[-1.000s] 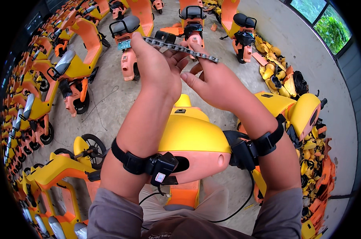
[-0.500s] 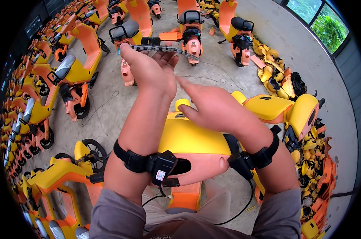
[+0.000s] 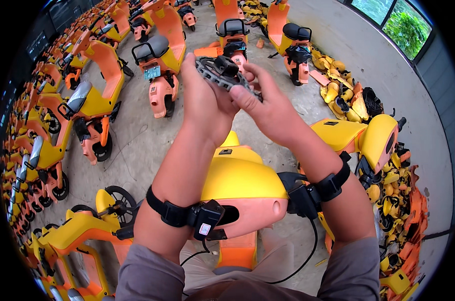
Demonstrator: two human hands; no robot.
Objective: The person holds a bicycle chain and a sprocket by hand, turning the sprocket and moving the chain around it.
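Both of my hands are raised together over the scooter in front of me. Between them is a dark grey toothed metal ring (image 3: pixel 215 75), like a chainring, with a black piece standing up at its middle. My left hand (image 3: pixel 205 103) is closed round it from below and the left, the thumb along its outer side. My right hand (image 3: pixel 267 108) pinches its right end, thumb on the near side and fingers beyond. Its underside is hidden by my palms. Beneath my forearms is the yellow and pale orange front of the scooter (image 3: pixel 245 175).
Rows of yellow and orange scooters (image 3: pixel 99 75) fill the left side, and several more stand ahead. Another scooter (image 3: pixel 380 143) is close on my right. Loose yellow and orange shell parts (image 3: pixel 338 95) are piled along the wall. A black cable (image 3: pixel 315 251) hangs from my right wrist strap.
My right hand has moved up from below and taken hold of the ring's right end. The ring, seen edge-on before, is now tilted to show its face. My left hand has shifted right.
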